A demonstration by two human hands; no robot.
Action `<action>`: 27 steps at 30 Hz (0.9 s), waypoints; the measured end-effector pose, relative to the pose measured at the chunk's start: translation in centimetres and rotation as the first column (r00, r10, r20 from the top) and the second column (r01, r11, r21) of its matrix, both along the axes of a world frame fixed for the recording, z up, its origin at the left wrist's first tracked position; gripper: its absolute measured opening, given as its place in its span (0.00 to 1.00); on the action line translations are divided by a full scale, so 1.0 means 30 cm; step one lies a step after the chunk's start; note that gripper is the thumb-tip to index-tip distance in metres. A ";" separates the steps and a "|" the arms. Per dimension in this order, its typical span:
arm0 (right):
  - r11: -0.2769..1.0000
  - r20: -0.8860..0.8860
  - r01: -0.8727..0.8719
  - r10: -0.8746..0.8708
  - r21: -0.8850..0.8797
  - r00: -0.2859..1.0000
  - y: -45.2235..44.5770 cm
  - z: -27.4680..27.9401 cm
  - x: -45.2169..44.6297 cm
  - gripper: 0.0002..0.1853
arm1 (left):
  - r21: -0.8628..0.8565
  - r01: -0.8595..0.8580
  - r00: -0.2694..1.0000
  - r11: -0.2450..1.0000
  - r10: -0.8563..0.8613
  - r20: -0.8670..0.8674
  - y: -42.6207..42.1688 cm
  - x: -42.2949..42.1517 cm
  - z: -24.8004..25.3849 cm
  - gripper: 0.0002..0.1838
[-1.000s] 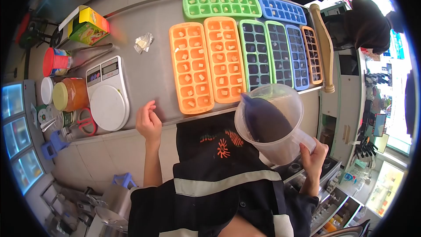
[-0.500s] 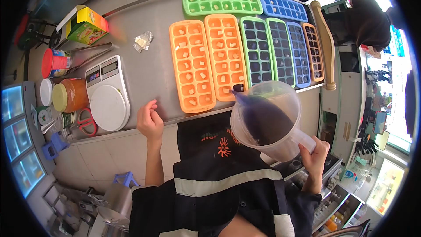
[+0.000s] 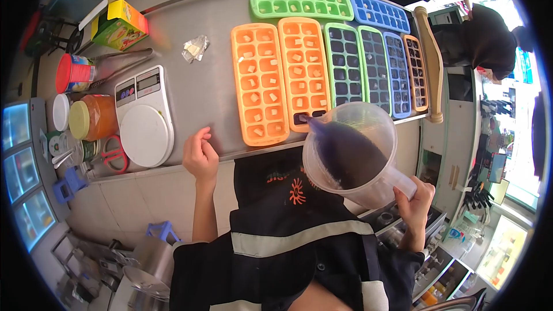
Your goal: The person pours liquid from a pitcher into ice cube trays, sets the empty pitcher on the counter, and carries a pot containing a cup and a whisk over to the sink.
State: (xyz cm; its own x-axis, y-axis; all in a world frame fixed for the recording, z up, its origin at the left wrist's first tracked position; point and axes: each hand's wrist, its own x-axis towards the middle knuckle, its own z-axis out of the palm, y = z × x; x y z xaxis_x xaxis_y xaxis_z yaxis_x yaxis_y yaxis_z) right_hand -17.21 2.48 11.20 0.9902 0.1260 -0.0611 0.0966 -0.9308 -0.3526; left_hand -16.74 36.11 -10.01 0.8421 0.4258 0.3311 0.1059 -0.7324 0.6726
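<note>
Your right hand (image 3: 416, 203) is wrapped around the handle of the clear pitcher (image 3: 366, 193), fingers closed on it, at 4 o'clock from the pitcher's middle. The pitcher tilts, its spout pointing toward 10 o'clock over the near end of an orange tray (image 3: 302, 82); dark liquid (image 3: 350, 158) fills part of it. The two nearest compartments of that tray hold dark liquid, while pale cubes sit in the others. A second orange tray (image 3: 258, 82) with cubes lies just beside it at 9 o'clock. Your left hand (image 3: 200, 155) is at 9 o'clock from the pitcher, near the table edge, its fingers loosely curled around nothing. From that hand, the white scale (image 3: 145, 132) stands at 10 o'clock and the foil wrapper (image 3: 196, 49) lies at 12.
</note>
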 end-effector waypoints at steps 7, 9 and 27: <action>1.000 0.023 0.017 -0.017 0.010 1.000 -0.007 -0.007 0.009 0.11 | 0.019 0.013 1.000 1.000 -0.013 0.016 0.002 0.002 -0.003 0.14; 1.000 0.017 0.030 -0.030 0.009 0.999 -0.011 -0.007 0.014 0.11 | 0.022 0.014 1.000 1.000 -0.014 0.011 0.003 0.003 -0.002 0.14; 0.998 0.030 0.061 -0.062 0.016 0.998 -0.002 -0.006 0.053 0.13 | 0.021 0.010 1.000 1.000 -0.011 0.010 0.003 0.009 0.001 0.16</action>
